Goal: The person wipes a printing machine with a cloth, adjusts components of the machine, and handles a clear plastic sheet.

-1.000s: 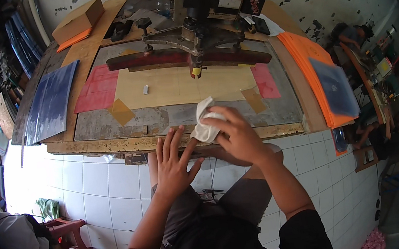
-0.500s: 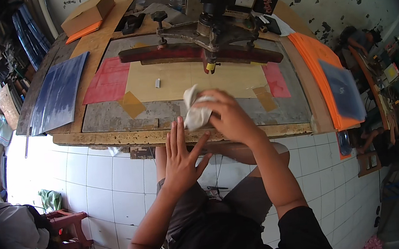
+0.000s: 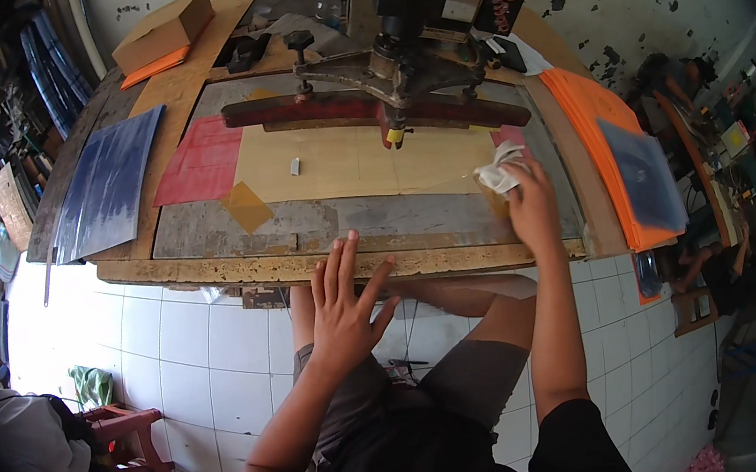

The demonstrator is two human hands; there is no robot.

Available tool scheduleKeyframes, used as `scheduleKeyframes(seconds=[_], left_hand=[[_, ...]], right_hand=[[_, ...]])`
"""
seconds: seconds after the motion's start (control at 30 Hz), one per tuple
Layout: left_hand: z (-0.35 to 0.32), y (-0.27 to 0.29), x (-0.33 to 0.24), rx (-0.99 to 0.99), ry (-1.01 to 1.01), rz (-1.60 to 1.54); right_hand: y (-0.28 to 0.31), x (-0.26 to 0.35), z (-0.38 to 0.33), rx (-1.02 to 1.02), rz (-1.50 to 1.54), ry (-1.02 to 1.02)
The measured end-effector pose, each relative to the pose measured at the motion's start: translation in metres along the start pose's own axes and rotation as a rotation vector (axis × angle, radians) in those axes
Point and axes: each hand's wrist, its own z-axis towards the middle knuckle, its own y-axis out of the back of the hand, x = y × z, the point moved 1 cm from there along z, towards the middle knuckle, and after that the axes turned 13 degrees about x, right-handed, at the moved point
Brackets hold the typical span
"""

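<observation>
My right hand (image 3: 534, 203) grips a crumpled white cloth (image 3: 499, 170). It presses the cloth near the right end of a long yellow sheet (image 3: 351, 166), over a strip of brown tape and beside a pink patch (image 3: 508, 135). At the table's worn wooden front edge (image 3: 212, 269), my left hand (image 3: 346, 306) lies with its fingers spread and holds nothing. On the yellow sheet rests a small whitish piece (image 3: 296, 166). A red-pink sheet (image 3: 199, 162) adjoins its left end, with brown tape (image 3: 247, 208) at the corner.
A press's dark red crossbar (image 3: 287, 109) hangs over the sheet's far side. Blue-tinted clear sheets (image 3: 112, 184) lie at left. Orange sheets (image 3: 587, 130) with a blue clear one on top overhang the right edge. A cardboard box (image 3: 164, 31) stands far left; other people sit at far right.
My right hand has slid the cloth rightward, from the middle of the front to the sheet's right end. My left hand has stayed nearly in place.
</observation>
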Motion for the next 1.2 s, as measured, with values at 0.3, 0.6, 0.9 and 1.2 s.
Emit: scheduleKeyframes(seconds=[0.3, 0.6, 0.9, 1.2], left_hand=[[-0.007, -0.001, 0.007, 0.01, 0.027, -0.023], [-0.005, 0.016, 0.009, 0.064, 0.068, -0.051], [-0.002, 0.013, 0.012, 0.022, 0.051, -0.096], [0.001, 0.019, 0.003, 0.098, 0.07, -0.001]], right_hand=[[-0.015, 0.103, -0.051, 0.261, 0.328, 0.423], [-0.025, 0.142, -0.062, 0.221, 0.219, 0.663], [-0.04, 0.152, -0.07, 0.183, 0.216, 0.642], [0.014, -0.011, -0.043, -0.055, 0.065, 0.061]])
